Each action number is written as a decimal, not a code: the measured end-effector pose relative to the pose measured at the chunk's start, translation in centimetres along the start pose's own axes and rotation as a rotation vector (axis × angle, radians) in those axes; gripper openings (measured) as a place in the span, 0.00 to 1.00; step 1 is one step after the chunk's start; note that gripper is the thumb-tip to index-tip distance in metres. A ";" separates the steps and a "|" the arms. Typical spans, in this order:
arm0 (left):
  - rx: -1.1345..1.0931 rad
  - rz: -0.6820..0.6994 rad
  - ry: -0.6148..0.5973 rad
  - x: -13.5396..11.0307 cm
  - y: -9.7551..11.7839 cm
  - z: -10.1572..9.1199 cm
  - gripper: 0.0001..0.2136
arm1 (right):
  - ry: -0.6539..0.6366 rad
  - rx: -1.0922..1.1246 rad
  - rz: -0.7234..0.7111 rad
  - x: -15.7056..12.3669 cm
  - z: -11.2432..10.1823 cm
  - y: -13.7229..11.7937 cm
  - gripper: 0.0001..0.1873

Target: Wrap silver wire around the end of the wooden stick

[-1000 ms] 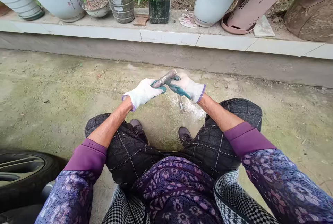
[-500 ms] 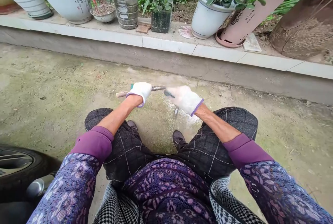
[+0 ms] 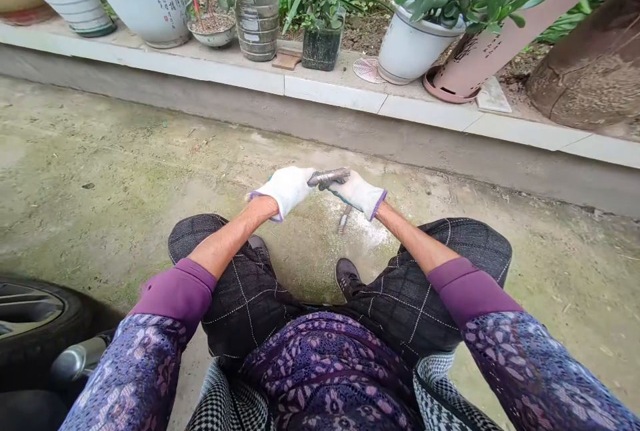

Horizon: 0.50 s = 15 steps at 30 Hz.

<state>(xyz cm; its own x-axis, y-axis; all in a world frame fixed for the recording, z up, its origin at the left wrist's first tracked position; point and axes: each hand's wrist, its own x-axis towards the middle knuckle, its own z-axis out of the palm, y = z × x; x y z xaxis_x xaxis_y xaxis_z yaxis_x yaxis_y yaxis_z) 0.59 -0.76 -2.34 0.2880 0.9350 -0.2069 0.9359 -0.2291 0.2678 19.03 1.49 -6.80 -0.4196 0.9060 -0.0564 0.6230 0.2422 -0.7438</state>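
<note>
I sit with my knees apart over a concrete floor. My left hand [image 3: 283, 189], in a white glove with a purple cuff, is closed round one end of a grey metal rod [image 3: 328, 177]. My right hand [image 3: 358, 193], gloved the same way with green on the palm side, is closed round the rod's other end. The two hands nearly touch, and only a short stretch of the rod shows between and above them. Below the right hand a small metal tool [image 3: 343, 219] lies on a pale dusty patch of floor.
A raised tiled ledge [image 3: 330, 92] runs across the back, carrying several plant pots, among them a white pot [image 3: 411, 49] and a dark pot [image 3: 321, 48]. A car tyre [image 3: 35, 317] sits at lower left. My shoes [image 3: 347, 275] rest between my knees.
Half a second ago my hands were apart, the left holding the rod level with its end sticking out left. Now they have come together on the rod. The camera tilted slightly.
</note>
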 end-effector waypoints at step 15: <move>0.243 0.172 -0.163 1.3 0.5 4.5 0.11 | -0.334 -0.641 0.100 -3.8 1.1 -2.5 0.18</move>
<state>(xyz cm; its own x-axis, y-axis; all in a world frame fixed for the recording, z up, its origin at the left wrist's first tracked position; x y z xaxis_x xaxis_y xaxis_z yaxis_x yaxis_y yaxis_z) 2.31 -0.86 -6.70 0.4566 0.8258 -0.3310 0.8859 -0.4561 0.0840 18.35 -2.95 -5.45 -0.4559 0.8050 -0.3796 0.8900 0.4124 -0.1942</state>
